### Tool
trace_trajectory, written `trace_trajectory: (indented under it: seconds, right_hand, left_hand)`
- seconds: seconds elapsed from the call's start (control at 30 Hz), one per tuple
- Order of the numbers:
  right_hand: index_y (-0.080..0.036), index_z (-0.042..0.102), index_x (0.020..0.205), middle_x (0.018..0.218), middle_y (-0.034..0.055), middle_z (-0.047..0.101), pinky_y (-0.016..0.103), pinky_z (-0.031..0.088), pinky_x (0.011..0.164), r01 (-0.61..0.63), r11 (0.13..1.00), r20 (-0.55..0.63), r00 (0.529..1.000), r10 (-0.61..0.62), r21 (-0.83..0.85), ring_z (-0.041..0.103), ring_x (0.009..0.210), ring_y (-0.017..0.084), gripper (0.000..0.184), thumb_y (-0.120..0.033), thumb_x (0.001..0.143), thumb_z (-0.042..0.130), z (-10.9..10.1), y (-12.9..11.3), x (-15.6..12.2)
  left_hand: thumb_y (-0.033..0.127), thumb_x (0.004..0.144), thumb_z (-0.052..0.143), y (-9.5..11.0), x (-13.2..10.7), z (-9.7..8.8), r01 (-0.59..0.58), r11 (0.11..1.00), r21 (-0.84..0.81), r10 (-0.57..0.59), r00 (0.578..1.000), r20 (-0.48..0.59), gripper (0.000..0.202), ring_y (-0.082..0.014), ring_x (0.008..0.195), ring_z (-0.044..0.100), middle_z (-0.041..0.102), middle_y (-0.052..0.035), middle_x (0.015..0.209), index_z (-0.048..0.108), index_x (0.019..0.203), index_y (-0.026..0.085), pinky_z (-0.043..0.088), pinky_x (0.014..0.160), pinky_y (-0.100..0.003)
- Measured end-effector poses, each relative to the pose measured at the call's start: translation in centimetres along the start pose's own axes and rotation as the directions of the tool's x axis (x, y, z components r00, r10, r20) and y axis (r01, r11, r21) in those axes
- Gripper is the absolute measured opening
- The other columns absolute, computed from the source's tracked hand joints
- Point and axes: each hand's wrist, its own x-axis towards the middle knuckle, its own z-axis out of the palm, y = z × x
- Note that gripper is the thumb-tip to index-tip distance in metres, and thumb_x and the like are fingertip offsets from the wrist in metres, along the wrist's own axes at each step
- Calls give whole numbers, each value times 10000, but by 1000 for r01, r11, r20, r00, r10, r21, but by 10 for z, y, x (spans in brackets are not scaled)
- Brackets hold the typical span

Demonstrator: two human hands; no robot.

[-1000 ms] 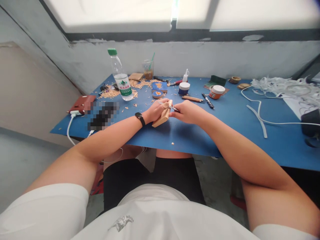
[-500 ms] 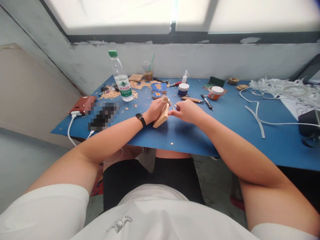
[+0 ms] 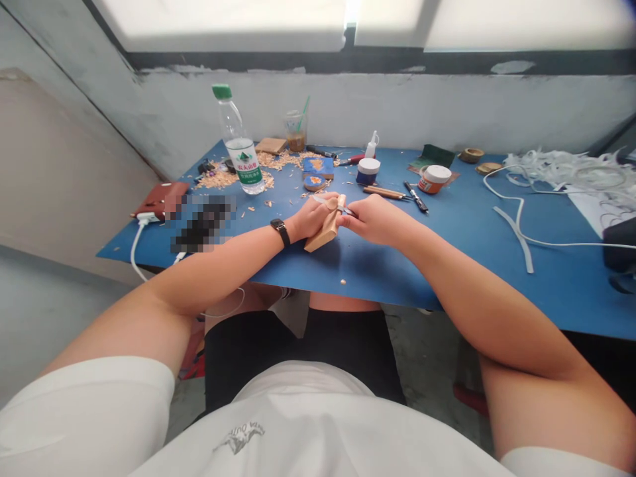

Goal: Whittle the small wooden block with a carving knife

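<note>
My left hand (image 3: 309, 217), with a dark watch on its wrist, is closed around a pale wooden block (image 3: 322, 239) held tilted above the table. The block's lower end sticks out toward me and its upper end looks carved to a narrower shape. My right hand (image 3: 373, 217) is wrapped round a carving knife (image 3: 349, 212), whose handle is mostly hidden in the fingers. Its blade crosses the upper part of the wood, close to my left fingers. The right thumb lies near the block's side; I cannot tell whether it touches.
On the blue table (image 3: 447, 265) stand a water bottle (image 3: 246, 165), a blue paint jar (image 3: 368, 171) and an orange one (image 3: 434, 179). Wood shavings (image 3: 218, 177) lie at the back left. Carving tools (image 3: 385, 193), a pen (image 3: 416, 197) and white tubing (image 3: 514, 238) lie farther right.
The knife has come from beside the wood to across its upper part, and my right hand has closed in on the block. The view has tilted slightly downward.
</note>
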Motion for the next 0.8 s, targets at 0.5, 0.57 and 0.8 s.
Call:
trace_trajectory:
  seconds: [0.5, 0.57, 0.8]
  right_hand:
    - [-167, 851, 1118, 964, 138, 799, 388, 353, 755, -63, 997, -75, 995, 60, -48, 689, 897, 283, 717, -748, 1352, 503, 6, 7, 8]
    - [-190, 829, 1173, 977, 108, 802, 377, 366, 763, 21, 1000, -70, 997, -20, 5, 669, 869, 262, 529, -617, 1357, 575, 5, 12, 5]
    - [-227, 819, 1118, 940, 58, 808, 390, 394, 826, 186, 975, -87, 980, -176, 122, 691, 858, 232, 391, -523, 1318, 658, 4, 25, -5]
  left_hand:
    - [1231, 1023, 401, 0, 0, 6, 159, 987, -31, -162, 972, -172, 1014, -211, 727, 637, 652, -29, 728, 656, 854, 264, 492, 692, -382]
    - [1256, 980, 441, 0, -1, 6, 157, 987, -32, -160, 982, -106, 1014, -209, 725, 598, 627, -24, 738, 624, 850, 267, 469, 686, -386]
    - [1231, 866, 679, 11, -5, 7, 112, 986, -121, -104, 992, 77, 1003, -193, 803, 533, 637, -10, 895, 691, 1039, 243, 474, 778, -386]
